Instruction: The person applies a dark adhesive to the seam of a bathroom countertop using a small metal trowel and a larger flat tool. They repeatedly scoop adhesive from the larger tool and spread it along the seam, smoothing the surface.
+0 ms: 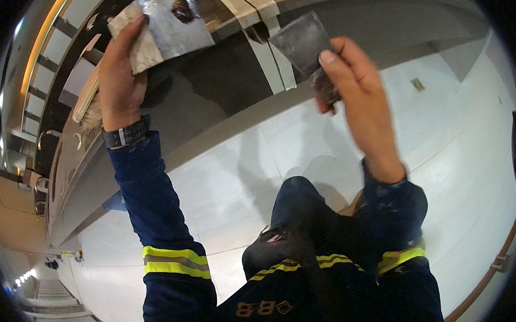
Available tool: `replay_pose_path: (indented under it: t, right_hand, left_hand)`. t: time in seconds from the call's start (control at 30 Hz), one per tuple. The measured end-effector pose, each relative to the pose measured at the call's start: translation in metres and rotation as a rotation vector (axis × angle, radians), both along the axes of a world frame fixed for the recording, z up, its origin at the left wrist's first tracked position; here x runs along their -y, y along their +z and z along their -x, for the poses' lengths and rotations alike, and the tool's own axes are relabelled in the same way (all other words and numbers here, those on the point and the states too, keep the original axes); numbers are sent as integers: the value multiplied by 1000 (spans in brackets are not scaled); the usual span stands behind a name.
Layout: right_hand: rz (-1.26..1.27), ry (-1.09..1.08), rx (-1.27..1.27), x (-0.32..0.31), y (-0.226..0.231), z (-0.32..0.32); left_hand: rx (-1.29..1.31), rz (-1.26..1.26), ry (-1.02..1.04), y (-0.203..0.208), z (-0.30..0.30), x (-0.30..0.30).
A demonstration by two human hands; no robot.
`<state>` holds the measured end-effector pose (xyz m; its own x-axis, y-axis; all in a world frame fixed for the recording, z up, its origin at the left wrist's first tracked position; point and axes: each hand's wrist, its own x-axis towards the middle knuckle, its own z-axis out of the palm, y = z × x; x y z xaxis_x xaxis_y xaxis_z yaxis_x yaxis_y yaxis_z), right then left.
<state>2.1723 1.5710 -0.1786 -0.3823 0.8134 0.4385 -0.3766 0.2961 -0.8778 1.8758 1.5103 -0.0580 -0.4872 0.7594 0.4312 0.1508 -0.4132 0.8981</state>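
My left hand (124, 80), with a dark watch at its wrist, is closed on the edge of a flat silvery sheet (184, 33). The sheet has a pale, rough strip at its left and a dark brown blob near its top. My right hand (356, 83) pinches a flat dark grey square scraper (303, 42) between thumb and fingers. Something dark and shiny shows under those fingers; its kind is unclear. Between both hands, two pale tape strips (270, 58) run down over the dark curved counter front (212, 76), with a narrow dark gap between them.
A brush (90, 114) and other items lie on the counter at the left. Pale floor (225, 203) stretches below the counter, with a small flat piece (418, 84) on it at the right. A brown pipe (497, 262) runs along the right edge.
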Motion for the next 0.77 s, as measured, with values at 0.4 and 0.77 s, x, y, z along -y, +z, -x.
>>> replay_pose_path:
  t: [0.4, 0.77]
  right_hand:
    - [-791, -229, 867, 11, 176, -6]
    - [-352, -72, 672, -32, 82, -20]
  left_hand:
    - [-223, 64, -324, 1, 1, -2]
    - [-106, 8, -230, -3, 20, 2]
